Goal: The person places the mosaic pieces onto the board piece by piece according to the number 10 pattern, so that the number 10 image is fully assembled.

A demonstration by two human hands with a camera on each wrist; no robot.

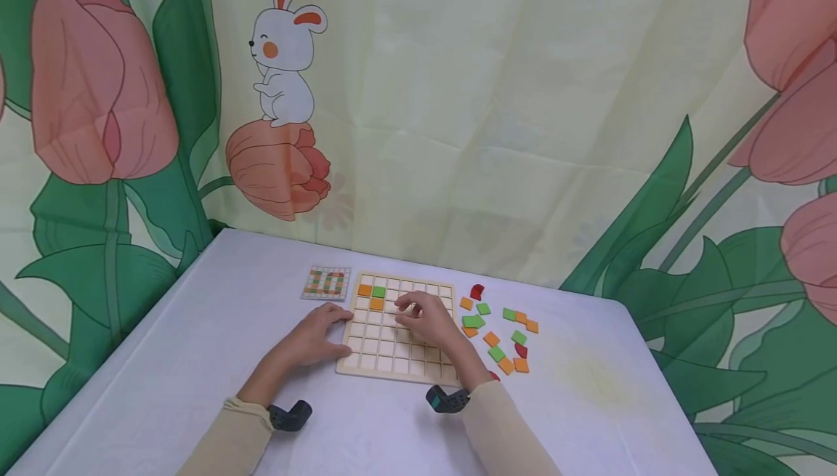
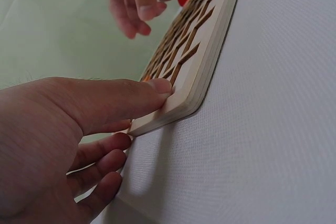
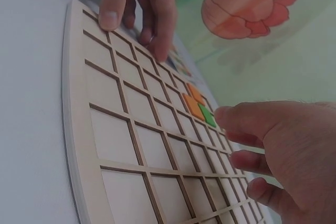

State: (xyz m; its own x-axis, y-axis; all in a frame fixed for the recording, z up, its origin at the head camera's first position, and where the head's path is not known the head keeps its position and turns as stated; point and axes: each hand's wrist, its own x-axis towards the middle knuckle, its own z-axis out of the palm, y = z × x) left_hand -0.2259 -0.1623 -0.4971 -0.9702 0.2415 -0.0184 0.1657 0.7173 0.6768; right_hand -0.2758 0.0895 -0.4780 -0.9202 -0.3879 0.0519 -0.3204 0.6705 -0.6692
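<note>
Here, the left of the hands (image 1: pixel 316 338) touches a gridded board (image 1: pixel 386 349).

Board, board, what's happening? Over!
Left hand touching board. Right hand above it, looks empty. Three tiles visible in cells. Loose tiles off to its right, apparently not in the way.

"Right hand (image 1: pixel 425 320) looms over the grid board (image 1: pixel 366 370), masking several cells!"

"And a red piece (image 1: pixel 494 376) half-hides behind that wrist!"

"The card (image 1: pixel 326 283), far left?"

"Fine print's too small to make out! Left wrist view now: right hand's blurred, chopped by the top edge!"

"Left sleeve (image 1: pixel 229 436)? Cut off, near side!"
</note>
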